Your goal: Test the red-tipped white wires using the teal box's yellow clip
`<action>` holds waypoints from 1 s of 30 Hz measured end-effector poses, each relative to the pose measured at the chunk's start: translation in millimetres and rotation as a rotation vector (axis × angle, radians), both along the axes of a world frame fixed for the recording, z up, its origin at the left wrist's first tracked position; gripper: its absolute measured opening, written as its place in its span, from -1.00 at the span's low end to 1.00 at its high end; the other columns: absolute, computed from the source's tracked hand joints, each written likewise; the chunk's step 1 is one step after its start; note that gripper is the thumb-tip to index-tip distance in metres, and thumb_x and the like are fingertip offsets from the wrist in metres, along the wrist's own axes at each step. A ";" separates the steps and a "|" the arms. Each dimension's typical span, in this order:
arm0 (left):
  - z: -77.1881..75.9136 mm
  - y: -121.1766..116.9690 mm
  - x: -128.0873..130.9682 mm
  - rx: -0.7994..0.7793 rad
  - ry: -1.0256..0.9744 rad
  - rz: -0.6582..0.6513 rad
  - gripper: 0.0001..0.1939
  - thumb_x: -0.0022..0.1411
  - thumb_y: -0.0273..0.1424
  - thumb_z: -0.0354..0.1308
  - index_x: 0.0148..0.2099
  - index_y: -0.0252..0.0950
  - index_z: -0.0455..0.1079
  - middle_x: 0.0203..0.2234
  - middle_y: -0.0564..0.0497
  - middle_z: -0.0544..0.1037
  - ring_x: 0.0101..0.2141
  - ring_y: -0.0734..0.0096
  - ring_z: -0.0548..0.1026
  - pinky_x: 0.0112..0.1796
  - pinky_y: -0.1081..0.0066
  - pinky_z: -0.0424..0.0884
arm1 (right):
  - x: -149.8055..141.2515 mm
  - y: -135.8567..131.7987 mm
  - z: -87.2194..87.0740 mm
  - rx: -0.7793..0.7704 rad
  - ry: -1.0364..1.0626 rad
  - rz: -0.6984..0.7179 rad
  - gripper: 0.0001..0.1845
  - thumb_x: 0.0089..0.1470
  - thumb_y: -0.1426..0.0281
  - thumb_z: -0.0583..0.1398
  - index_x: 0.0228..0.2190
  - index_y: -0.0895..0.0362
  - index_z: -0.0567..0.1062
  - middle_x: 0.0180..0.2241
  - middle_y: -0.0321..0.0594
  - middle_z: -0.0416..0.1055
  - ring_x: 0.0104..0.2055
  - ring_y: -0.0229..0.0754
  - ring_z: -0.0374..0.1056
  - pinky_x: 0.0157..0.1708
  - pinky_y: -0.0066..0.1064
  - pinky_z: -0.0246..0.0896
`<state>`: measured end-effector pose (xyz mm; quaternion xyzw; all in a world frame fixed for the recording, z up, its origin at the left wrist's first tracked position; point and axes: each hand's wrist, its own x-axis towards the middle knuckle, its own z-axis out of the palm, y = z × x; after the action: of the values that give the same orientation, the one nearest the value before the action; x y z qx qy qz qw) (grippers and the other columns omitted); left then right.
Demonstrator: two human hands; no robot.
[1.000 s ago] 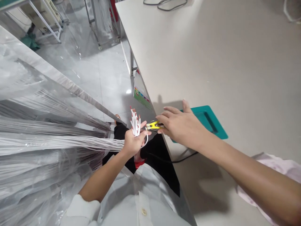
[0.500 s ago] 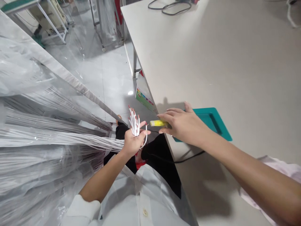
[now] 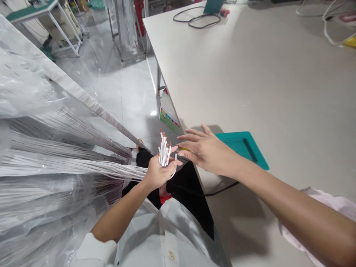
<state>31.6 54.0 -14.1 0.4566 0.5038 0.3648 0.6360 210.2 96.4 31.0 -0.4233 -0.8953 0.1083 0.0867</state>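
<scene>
My left hand (image 3: 161, 172) is closed around a bundle of white wires (image 3: 164, 152). Their short upright ends have reddish tips. One wire (image 3: 175, 168) curves away from the bundle by my thumb and forefinger. Just to the right, over the table's edge, my right hand (image 3: 200, 148) holds a small yellow tool (image 3: 189, 150) between thumb and fingers. Most of that tool is hidden behind the fingers, so its kind is unclear. A teal tray (image 3: 260, 161) lies on the table partly beneath my right hand and wrist.
Long strands of white wire (image 3: 69, 161) stretch leftward beside a plastic-wrapped rail (image 3: 91, 109). A black cable (image 3: 219, 193) crosses the near table edge. Pink cloth (image 3: 290, 231) lies under my right forearm. A looped dark cord (image 3: 194, 24) rests on the far table (image 3: 264, 74).
My right hand has shifted slightly left, and the yellow tool has turned mostly out of sight behind its fingers. My left hand still holds the wires, their ends a little further right.
</scene>
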 end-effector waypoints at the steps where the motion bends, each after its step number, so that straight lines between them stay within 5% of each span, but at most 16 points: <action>1: 2.9 -0.6 -0.2 0.001 0.008 -0.004 -0.47 0.03 -0.37 0.19 0.08 -0.37 0.32 -0.45 -0.02 0.57 -0.75 0.68 0.19 -0.71 0.55 0.15 | -2.3 0.1 1.2 -0.019 0.022 0.016 -0.68 0.17 0.24 0.01 -0.23 0.06 0.52 -0.07 -0.17 0.43 0.10 0.08 0.19 0.06 0.19 -0.16; 10: 5.4 1.7 6.0 -0.040 0.036 0.113 -0.53 -0.02 -0.45 0.22 0.00 -0.39 0.35 -0.57 0.06 0.53 -0.76 0.70 0.17 -0.71 0.57 0.13 | -3.9 -6.7 4.5 0.041 0.161 0.035 -0.75 0.07 0.36 0.08 -0.53 0.03 0.52 -0.34 -0.32 0.52 -0.01 -0.01 0.31 0.11 0.20 -0.38; 18: -11.1 7.1 7.8 -0.061 -0.066 0.109 -0.51 0.04 -0.40 0.17 0.06 -0.34 0.31 -0.41 -0.03 0.59 -0.76 0.73 0.15 -0.74 0.59 0.11 | 15.9 4.8 -9.0 0.127 -0.132 -0.048 -0.74 0.01 0.28 0.19 -0.24 0.10 0.51 -0.24 -0.10 0.50 -0.01 0.20 0.27 0.04 0.31 -0.22; 23: -13.7 11.6 8.1 -0.079 -0.052 0.120 -0.48 0.03 -0.36 0.18 0.08 -0.35 0.30 -0.42 -0.05 0.59 -0.77 0.72 0.13 -0.75 0.57 0.08 | 16.2 10.1 -18.1 0.162 -0.101 0.006 -0.89 -0.06 0.29 0.25 -0.46 0.07 0.51 -0.39 -0.15 0.50 -0.06 0.18 0.28 0.07 0.32 -0.36; 30: -21.4 13.4 4.6 -0.065 -0.052 0.072 -0.45 0.06 -0.31 0.17 0.11 -0.34 0.27 -0.39 -0.07 0.59 -0.76 0.72 0.12 -0.72 0.56 0.08 | 16.2 14.8 -27.9 0.112 0.040 0.032 -0.74 -0.02 0.33 0.19 -0.68 0.07 0.36 -0.61 -0.22 0.38 -0.19 0.11 0.34 0.07 0.35 -0.45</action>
<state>36.1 67.3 -35.5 0.4078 0.5147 0.3827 0.6498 226.5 111.3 3.1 -0.4010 -0.9048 0.0681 0.1264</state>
